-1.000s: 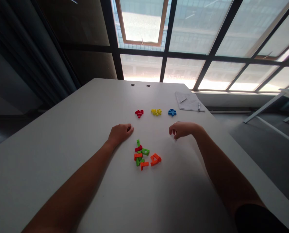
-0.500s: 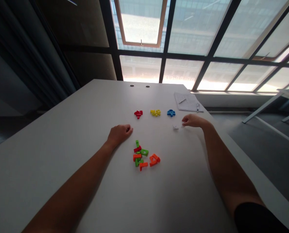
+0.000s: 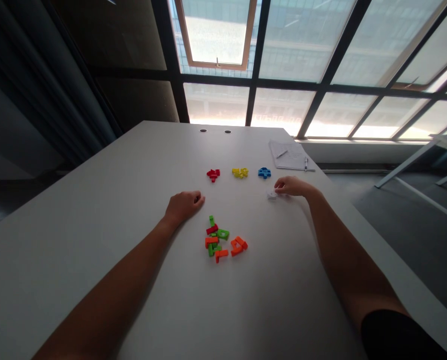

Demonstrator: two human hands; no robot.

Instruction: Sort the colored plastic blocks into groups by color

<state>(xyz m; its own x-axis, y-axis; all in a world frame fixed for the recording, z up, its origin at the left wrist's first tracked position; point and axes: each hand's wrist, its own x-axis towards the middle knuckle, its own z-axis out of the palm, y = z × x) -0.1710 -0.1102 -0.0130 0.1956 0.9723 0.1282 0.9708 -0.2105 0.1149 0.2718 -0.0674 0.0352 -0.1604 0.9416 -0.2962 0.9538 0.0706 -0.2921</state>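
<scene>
Tall window panes (image 3: 302,40) rise behind a wide white table (image 3: 95,210). On it the left hand (image 3: 183,205) rests curled in a loose fist, well apart from the right hand (image 3: 293,186). Between the forearms lies a heap of green, orange and red blocks (image 3: 223,240). Farther off sit a red cluster (image 3: 213,174), a yellow cluster (image 3: 240,172) and a blue cluster (image 3: 264,173). A tiny pale white piece (image 3: 271,193) lies at the right fingertips, near the blue cluster. Whether they grip it cannot be told.

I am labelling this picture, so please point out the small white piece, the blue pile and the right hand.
small white piece (image 3: 271,193): head view, middle of the piece.
blue pile (image 3: 264,173): head view, centre of the pile.
right hand (image 3: 293,186): head view, back of the hand.
</scene>
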